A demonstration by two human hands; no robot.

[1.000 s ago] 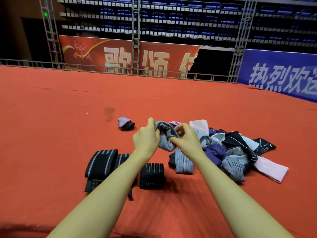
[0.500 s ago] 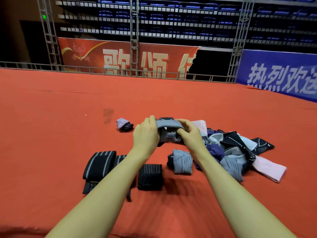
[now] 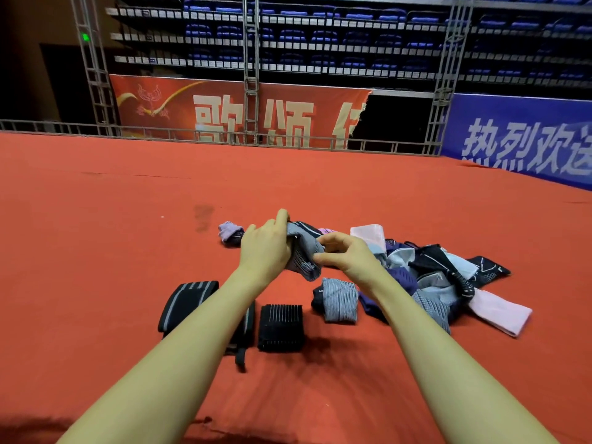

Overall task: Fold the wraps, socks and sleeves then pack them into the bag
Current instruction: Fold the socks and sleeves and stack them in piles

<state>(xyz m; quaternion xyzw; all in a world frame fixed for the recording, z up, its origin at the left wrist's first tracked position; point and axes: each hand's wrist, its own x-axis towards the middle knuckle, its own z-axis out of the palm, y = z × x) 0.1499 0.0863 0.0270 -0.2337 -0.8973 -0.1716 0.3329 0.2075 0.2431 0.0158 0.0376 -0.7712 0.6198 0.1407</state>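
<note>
1. There is one view, from a wide-angle camera on the person's head.
2. It looks forward and down across the red carpet (image 3: 96, 251).
3. Both forearms reach in from the bottom edge, close to the lens.
4. Banners (image 3: 240, 113) and blue seats (image 3: 352, 36) lie far off along the top.

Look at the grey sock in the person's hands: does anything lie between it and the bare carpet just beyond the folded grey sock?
Nothing visible does. The left hand grips the grey sock, the right hand pinches it, and the carpet below, beyond the folded grey sock, lies bare. No bag is in view.
</note>
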